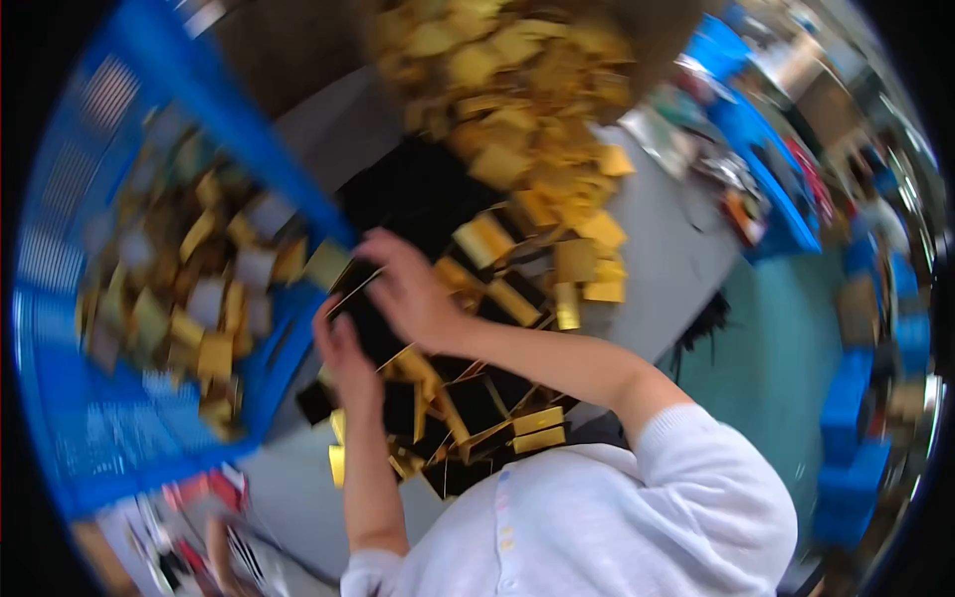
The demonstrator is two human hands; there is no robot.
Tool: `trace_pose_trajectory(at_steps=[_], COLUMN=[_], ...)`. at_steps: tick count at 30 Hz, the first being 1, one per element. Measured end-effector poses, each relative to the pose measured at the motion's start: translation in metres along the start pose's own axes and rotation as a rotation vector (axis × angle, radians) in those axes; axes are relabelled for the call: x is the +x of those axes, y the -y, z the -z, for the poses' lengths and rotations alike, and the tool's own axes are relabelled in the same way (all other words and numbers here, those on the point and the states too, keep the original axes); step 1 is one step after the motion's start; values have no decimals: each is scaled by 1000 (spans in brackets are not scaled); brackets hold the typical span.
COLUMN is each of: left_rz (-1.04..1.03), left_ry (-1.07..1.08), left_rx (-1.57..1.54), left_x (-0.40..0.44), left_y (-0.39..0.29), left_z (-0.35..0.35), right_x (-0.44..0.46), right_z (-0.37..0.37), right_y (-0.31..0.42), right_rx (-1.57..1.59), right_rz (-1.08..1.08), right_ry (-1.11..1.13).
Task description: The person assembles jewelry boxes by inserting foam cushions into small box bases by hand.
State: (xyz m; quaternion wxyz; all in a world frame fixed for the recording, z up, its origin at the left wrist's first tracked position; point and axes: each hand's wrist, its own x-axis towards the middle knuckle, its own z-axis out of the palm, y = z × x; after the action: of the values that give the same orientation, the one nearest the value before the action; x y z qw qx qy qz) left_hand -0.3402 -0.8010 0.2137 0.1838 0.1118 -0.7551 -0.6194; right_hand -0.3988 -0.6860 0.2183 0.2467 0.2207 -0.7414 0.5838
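Note:
Between my two hands is a small black gold-edged box [370,320], blurred by motion. My left hand [350,363] grips its near left side, thumb and fingers curled round the edge. My right hand [413,298] is bent over its far side, the fingertips near the rim of the blue crate [288,174]. Under and around my hands lie several gold box pieces with black faces [473,403], loosely heaped. A black sheet or cloth [423,189] lies just beyond my right hand.
A big heap of gold box pieces [537,109] spreads over the grey table [667,269] ahead. The blue crate at left holds many mixed gold and pale pieces [199,289]. At right are another blue tray [766,159] and stacked blue bins [851,488]. Part of another person [219,547] shows at lower left.

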Motion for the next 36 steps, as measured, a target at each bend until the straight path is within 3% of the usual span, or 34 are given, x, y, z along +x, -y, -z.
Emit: trace_pose_trajectory(at_steps=[1,3,5,7,8,9,10,11,13,15,16,17,18,20,23,25,28,30,33,34,35,36], left_rz=[61,161,135,222,227,174,120,125,337,88,-59,-211,-216,-166,-181,-89,-112,113,35,243,246,31], left_ry=[5,-26,4,-2,-21,140,297,265,371,-251,-399,-539,-556,-414,-374,-314,-336,-371,-417,-370,-369,-421], left_rx=[-108,-266,-193,-287,-286,-177,-65,-58,-101,350,588,824,830,1155,1029,1010,1030,795,556,465,461,514], left_x=[0,4,3,4,8,12,18,28,54,110,138,160,175,192,190,171,139,106,66,55,41,27], left_y=[-1,13,13,11,13,17,21,27,44,93,118,140,157,182,191,188,187,177,169,170,159,136], left_z=[1,3,8,14,20,29,40,51,85,116,132,144,146,153,152,156,160,165,178,185,182,175], right_x=[-2,-11,-7,-10,-4,2,12,26,49,61,61,63,69,77,77,68,63,52,41,39,36,33], right_z=[5,4,-1,-14,-11,-6,-4,-1,-2,0,-5,-10,-17,-26,-19,-1,24,39,50,51,49,49], right_y=[3,-11,2,-14,-17,-22,-38,-62,-124,-195,-213,-228,-235,-234,-233,-236,-202,-192,-161,-142,-129,-119], right_rx=[170,120,141,217,292,366,244,128,-213,-489,-472,-566,-664,-740,-784,-539,-452,-343,-131,-59,-64,11], right_rz=[-369,-423,-541,-433,-484,-536,-508,-474,-377,-393,-380,-517,-650,-641,-629,-661,-669,-660,-654,-654,-655,-527], right_ry=[234,375,307,234,351,470,382,298,200,315,329,417,498,563,588,478,358,273,242,259,260,285])
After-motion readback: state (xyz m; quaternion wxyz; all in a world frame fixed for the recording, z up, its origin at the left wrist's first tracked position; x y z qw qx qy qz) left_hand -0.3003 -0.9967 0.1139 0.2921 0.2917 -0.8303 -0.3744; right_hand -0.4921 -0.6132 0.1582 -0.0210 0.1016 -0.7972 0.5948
